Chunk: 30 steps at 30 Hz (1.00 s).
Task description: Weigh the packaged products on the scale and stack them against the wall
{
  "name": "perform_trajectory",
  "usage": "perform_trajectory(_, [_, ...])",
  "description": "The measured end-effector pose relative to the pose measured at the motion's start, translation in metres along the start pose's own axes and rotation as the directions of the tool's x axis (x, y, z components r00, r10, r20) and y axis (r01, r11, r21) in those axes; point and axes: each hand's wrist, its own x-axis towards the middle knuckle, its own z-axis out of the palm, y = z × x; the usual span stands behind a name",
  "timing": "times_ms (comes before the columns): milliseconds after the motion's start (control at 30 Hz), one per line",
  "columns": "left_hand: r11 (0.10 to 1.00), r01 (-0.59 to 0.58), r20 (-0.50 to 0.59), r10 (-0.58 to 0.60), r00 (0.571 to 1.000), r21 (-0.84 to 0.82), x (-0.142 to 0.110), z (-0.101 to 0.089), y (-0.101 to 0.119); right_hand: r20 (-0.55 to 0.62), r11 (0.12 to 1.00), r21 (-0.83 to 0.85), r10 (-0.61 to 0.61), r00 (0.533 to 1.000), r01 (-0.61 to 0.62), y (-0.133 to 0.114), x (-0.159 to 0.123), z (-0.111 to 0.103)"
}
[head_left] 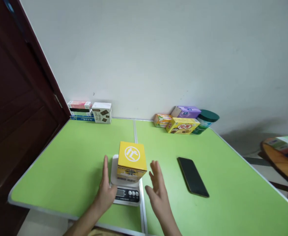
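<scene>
A yellow box [131, 160] with a white round logo on top stands on the white platform of a digital kitchen scale [125, 200]. The scale has a small display and several round buttons along its front. My left hand [106, 191] is beside the scale's left edge, fingers extended and thumb near the display. On the other side, my right hand [158, 191] is held up with its fingers apart, a short gap from the box. Neither hand grips anything. A black smartphone [193, 177] lies flat on the table to the right of my right hand.
Against the wall on the green table [67, 164] stand a white chocolate-pictured box [102, 113] and stacked cartons [80, 109] at left. At right are a yellow box [182, 126], an orange pack [162, 120], a purple pack [186, 111] and a green-lidded tub [205, 121].
</scene>
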Motion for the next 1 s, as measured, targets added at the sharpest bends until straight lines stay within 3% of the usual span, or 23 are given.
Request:
perform_trajectory(67, [0.998,-0.017,-0.127,0.025,0.992,0.066,-0.002,-0.011,0.002,-0.148,1.000,0.000,0.001,0.989,-0.001,-0.003,0.004,-0.011])
perform_trajectory(133, [0.998,-0.008,-0.177,0.020,0.984,0.068,-0.003,-0.016,0.000,-0.197,1.000,0.008,0.027,0.980,-0.025,-0.005,0.007,-0.017])
perform_trajectory(200, [0.999,0.010,-0.131,-0.005,0.991,0.036,-0.004,-0.012,-0.002,-0.131,0.999,0.001,0.050,0.990,-0.050,-0.002,0.005,-0.013])
perform_trajectory(267, [1.000,0.011,-0.006,-0.011,1.000,0.006,-0.006,0.000,-0.005,-0.003,0.996,-0.009,0.085,0.996,-0.085,0.005,-0.001,-0.002])
perform_trajectory(400, [0.998,0.007,0.156,0.002,0.988,-0.056,-0.005,0.017,-0.004,0.213,0.982,0.008,0.180,0.960,-0.186,0.017,-0.012,0.017])
perform_trajectory(467, [0.998,0.004,0.162,0.006,0.987,-0.058,0.002,0.009,0.001,0.258,0.978,0.027,0.195,0.946,-0.209,0.015,-0.009,0.024])
perform_trajectory(567, [0.998,-0.045,0.124,0.051,0.991,-0.050,0.026,-0.026,0.013,0.305,0.975,0.005,0.211,0.929,-0.224,-0.003,0.016,0.046])
perform_trajectory(633, [0.995,-0.066,0.077,0.072,0.994,-0.079,0.051,-0.057,0.016,0.393,0.974,-0.030,0.218,0.893,-0.225,-0.017,0.043,0.075])
perform_trajectory(733, [0.983,-0.045,-0.003,0.046,0.999,-0.175,0.098,-0.107,0.003,0.534,0.985,-0.014,0.153,0.832,-0.172,-0.025,0.091,0.139])
perform_trajectory(900, [0.954,0.079,-0.189,-0.137,0.972,-0.289,0.171,-0.193,-0.033,0.658,0.990,0.064,0.050,0.751,-0.123,0.006,0.156,0.261])
perform_trajectory(1000, [0.963,0.053,-0.301,-0.135,0.944,-0.265,0.210,-0.242,-0.043,0.668,0.991,0.123,-0.037,0.743,-0.061,0.029,0.186,0.328])
